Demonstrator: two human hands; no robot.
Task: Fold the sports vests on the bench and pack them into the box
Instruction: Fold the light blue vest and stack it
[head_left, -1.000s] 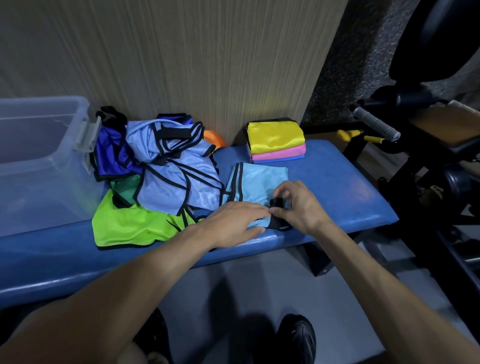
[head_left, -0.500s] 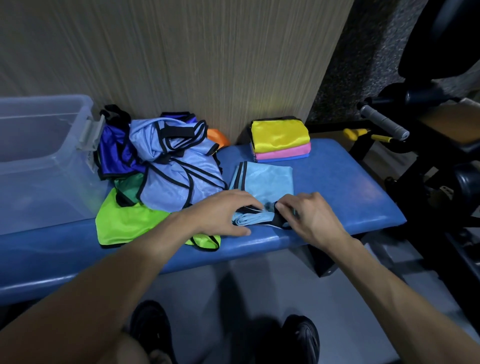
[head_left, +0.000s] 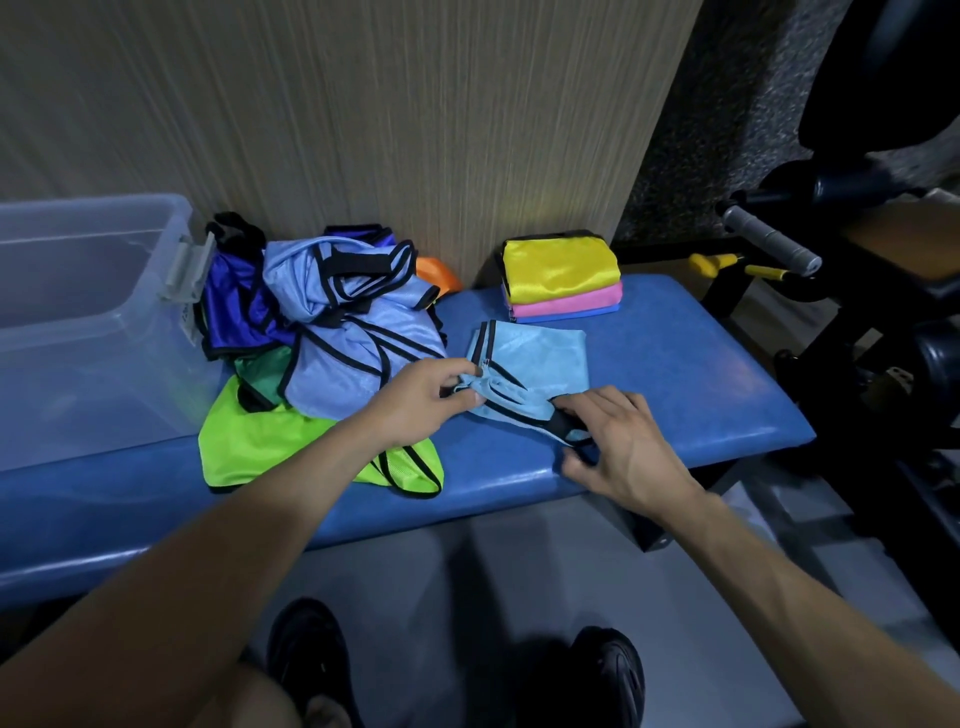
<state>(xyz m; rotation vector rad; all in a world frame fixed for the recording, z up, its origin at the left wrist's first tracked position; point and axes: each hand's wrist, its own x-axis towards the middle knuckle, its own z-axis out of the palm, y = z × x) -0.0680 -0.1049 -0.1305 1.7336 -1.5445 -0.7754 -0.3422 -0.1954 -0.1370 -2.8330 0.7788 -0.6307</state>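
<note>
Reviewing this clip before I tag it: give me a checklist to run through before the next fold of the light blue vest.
1. Left hand pinches the light blue mesh vest: ok.
2. Right hand has a grip on its black strap end: ok.
3. Vest lying flat: not ok, bunched between the hands.
4. Bare blue padded bench beside it: ok.
5. Folded yellow, pink and blue stack apart from it: ok.
6. Clear plastic box lid off: ok.

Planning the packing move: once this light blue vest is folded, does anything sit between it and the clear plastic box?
Yes. The heap of unfolded vests lies on the blue bench between the light blue vest, gripped by both hands, and the clear plastic box at far left. It must be carried over.
</note>
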